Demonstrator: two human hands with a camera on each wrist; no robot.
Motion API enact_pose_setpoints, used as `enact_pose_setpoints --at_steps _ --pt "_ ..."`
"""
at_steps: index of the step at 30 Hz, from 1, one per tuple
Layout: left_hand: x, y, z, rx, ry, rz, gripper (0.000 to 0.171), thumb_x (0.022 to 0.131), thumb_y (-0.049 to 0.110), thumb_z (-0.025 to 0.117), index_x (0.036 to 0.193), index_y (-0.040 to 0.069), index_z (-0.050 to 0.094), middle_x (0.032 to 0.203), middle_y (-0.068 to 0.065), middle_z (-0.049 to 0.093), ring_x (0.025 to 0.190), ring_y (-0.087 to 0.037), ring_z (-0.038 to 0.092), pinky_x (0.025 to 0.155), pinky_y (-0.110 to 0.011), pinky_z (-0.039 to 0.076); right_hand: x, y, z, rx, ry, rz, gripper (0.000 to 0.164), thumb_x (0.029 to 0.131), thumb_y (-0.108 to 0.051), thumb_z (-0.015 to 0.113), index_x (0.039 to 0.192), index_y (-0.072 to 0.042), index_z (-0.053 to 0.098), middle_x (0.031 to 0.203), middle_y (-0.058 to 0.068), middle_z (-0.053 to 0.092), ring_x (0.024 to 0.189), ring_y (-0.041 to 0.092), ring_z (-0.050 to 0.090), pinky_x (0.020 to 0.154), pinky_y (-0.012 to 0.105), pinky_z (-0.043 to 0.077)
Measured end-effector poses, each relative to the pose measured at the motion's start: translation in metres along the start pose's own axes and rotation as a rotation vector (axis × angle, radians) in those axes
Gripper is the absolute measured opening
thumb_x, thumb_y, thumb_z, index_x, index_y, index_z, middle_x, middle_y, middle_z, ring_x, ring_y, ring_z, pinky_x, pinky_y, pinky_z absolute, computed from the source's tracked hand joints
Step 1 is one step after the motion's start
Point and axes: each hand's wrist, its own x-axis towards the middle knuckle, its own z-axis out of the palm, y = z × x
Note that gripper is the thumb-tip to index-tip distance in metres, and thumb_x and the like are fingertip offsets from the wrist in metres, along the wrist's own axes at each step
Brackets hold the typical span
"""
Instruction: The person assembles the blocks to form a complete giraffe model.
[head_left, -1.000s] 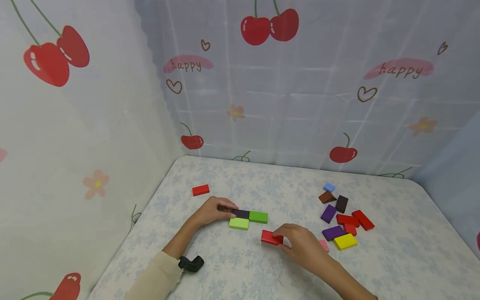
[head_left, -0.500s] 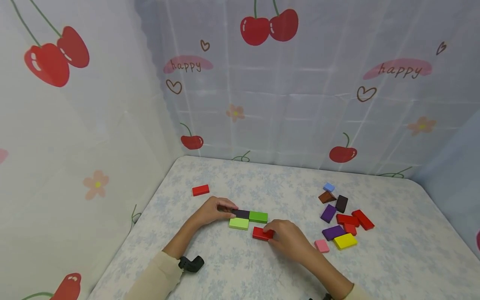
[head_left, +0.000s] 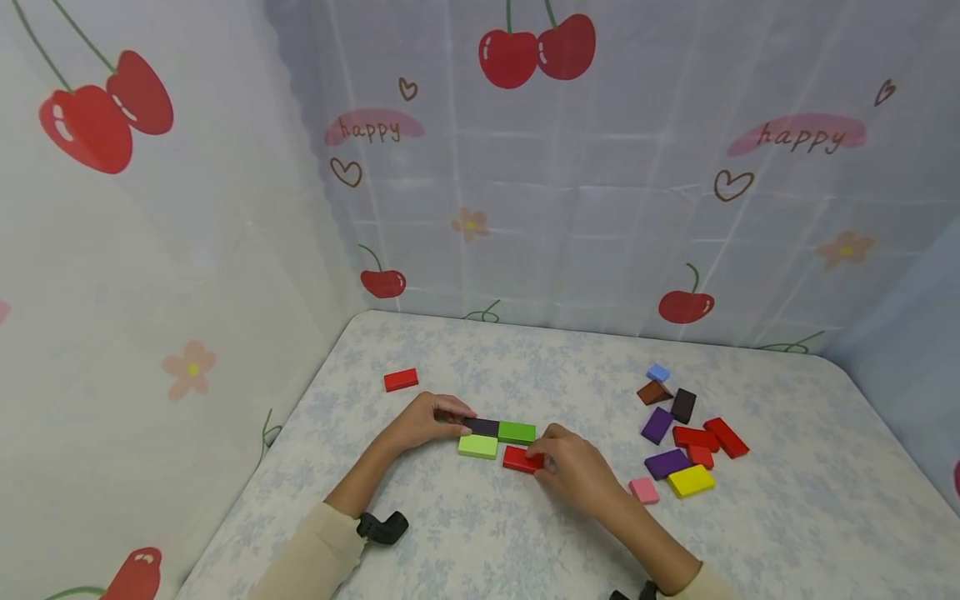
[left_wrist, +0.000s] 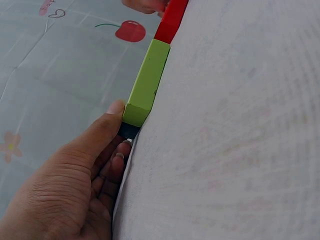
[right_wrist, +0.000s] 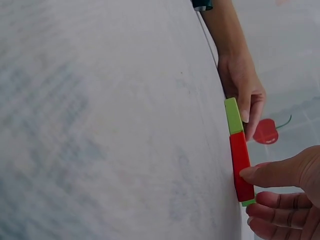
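Note:
In the head view a dark block (head_left: 484, 427) and a green block (head_left: 517, 432) lie end to end, with a light green block (head_left: 477, 447) along the dark one's near side. My left hand (head_left: 427, 422) holds the dark block's left end between thumb and fingers. A red block (head_left: 519, 459) is pinched by its right end in my right hand (head_left: 576, 468), just in front of the green block. In the right wrist view the red block (right_wrist: 240, 162) is lined up behind the light green block (right_wrist: 233, 115), with the green block mostly hidden past it.
Off to the right lies a loose group: a yellow block (head_left: 691, 482), a pink block (head_left: 643, 491), purple blocks (head_left: 657, 425), red blocks (head_left: 726, 438), a brown triangular block (head_left: 654, 392) and a small blue block (head_left: 657, 372). One red block (head_left: 401, 380) sits alone at back left.
My right hand has slid the red block left and away from me, up to the green and light green blocks. The left hand has stayed in place on the dark block.

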Motion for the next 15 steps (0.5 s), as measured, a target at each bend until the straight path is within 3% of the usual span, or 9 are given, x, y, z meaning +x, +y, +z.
enact_pose_setpoints --at_steps 6,15 --pt "-0.0001 -0.0008 -0.0007 0.0 -0.001 0.002 0.027 0.088 0.01 0.08 0.114 0.01 0.078 0.111 -0.001 0.074 0.092 -0.007 0.065 0.077 -0.025 0.053 0.0015 0.0014 -0.0016 0.017 -0.015 0.022 0.028 0.079 -0.009 0.087 0.105 -0.016 0.08 0.077 -0.01 0.06 0.068 0.008 0.048 0.06 0.025 0.043" --pt "0.001 -0.0022 0.001 -0.02 0.008 -0.006 0.027 0.086 0.007 0.081 0.113 0.01 0.079 0.111 -0.002 0.074 0.092 -0.01 0.065 0.077 -0.024 0.052 0.0074 -0.001 -0.0017 0.019 -0.025 0.02 0.027 0.081 -0.008 0.086 0.106 -0.014 0.08 0.075 -0.01 0.062 0.066 0.009 0.048 0.059 0.025 0.043"
